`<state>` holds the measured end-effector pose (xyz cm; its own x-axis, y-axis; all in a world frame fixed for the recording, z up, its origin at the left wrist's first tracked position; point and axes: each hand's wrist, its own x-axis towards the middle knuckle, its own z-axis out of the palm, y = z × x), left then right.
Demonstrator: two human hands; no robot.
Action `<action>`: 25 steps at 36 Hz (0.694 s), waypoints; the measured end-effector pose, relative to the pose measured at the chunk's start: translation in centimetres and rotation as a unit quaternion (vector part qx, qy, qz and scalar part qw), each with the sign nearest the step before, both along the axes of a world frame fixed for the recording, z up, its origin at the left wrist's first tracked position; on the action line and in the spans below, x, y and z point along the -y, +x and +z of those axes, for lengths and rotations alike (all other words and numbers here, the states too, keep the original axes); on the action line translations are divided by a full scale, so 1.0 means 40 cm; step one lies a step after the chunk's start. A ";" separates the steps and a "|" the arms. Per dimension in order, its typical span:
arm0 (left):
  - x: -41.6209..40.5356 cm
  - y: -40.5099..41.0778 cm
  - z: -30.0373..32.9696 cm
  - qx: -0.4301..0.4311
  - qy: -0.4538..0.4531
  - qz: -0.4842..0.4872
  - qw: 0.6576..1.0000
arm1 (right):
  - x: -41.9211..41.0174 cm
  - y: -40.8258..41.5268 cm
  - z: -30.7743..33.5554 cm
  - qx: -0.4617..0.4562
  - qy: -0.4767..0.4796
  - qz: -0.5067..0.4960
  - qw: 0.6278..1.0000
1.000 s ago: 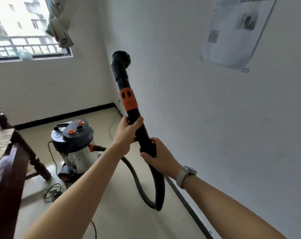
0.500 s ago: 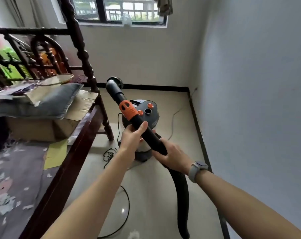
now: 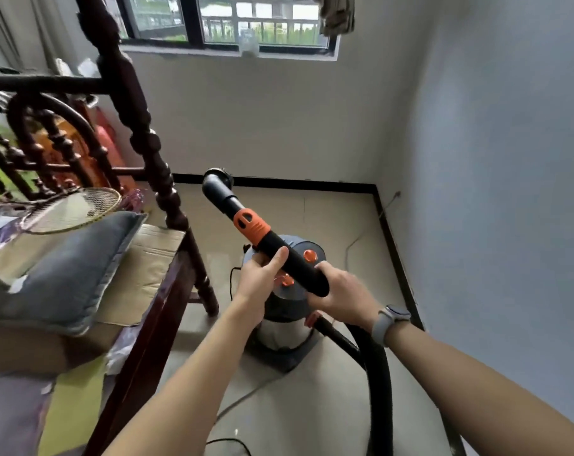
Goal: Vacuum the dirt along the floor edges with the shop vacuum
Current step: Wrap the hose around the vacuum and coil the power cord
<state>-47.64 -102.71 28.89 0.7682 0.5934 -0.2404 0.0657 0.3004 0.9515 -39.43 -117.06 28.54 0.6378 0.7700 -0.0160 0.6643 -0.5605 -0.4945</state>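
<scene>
shiny steel vacuum drum (image 3: 280, 327)

Lit by soft daylight from the window (image 3: 226, 21) far beyond the hands. Faint floor sheen beneath them. Slightly soft throughout; strongly bowed by wide-angle distortion near edges.

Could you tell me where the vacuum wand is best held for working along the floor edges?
Grip the black tube below the orange collar, from above, as the left hand and right hand do; it is straight and round, and the brush head stays free.
</scene>
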 end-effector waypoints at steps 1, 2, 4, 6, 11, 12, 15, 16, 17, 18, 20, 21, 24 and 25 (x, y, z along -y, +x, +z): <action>-0.015 0.034 0.000 -0.006 0.007 -0.005 1.000 | -0.016 0.025 -0.002 -0.006 0.005 -0.013 1.000; -0.029 0.067 -0.001 -0.013 0.016 -0.012 1.000 | -0.030 0.051 -0.007 -0.016 0.009 -0.019 1.000; -0.051 0.128 -0.010 -0.025 0.030 -0.038 0.999 | -0.049 0.104 -0.021 -0.031 0.005 -0.021 0.999; -0.071 0.184 -0.035 -0.038 0.055 -0.064 0.996 | -0.062 0.162 -0.048 -0.043 0.000 -0.034 0.999; -0.139 0.295 -0.177 -0.140 0.102 -0.061 0.983 | -0.091 0.331 -0.148 -0.072 -0.013 -0.094 0.993; -0.151 0.312 -0.218 -0.176 0.108 -0.058 0.977 | -0.096 0.364 -0.171 -0.075 -0.026 -0.106 0.991; -0.179 0.363 -0.355 -0.273 0.131 -0.053 0.951 | -0.113 0.459 -0.241 -0.092 -0.043 -0.116 0.988; -0.184 0.379 -0.398 -0.308 0.141 -0.057 0.939 | -0.121 0.487 -0.261 -0.098 -0.049 -0.111 0.988; -0.187 0.392 -0.437 -0.346 0.155 -0.063 0.923 | -0.128 0.512 -0.279 -0.106 -0.056 -0.103 0.987; -0.187 0.406 -0.471 -0.382 0.172 -0.071 0.905 | -0.136 0.536 -0.297 -0.114 -0.061 -0.093 0.987; -0.186 0.433 -0.535 -0.436 0.202 -0.084 0.873 | -0.158 0.585 -0.337 -0.118 -0.067 -0.077 0.988; -0.185 0.447 -0.565 -0.458 0.212 -0.088 0.859 | -0.172 0.605 -0.355 -0.117 -0.068 -0.071 0.988; -0.184 0.485 -0.633 -0.522 0.246 -0.103 0.810 | -0.209 0.648 -0.411 -0.119 -0.071 -0.060 0.989; -0.183 0.493 -0.651 -0.541 0.262 -0.113 0.791 | -0.220 0.658 -0.429 -0.122 -0.074 -0.055 0.988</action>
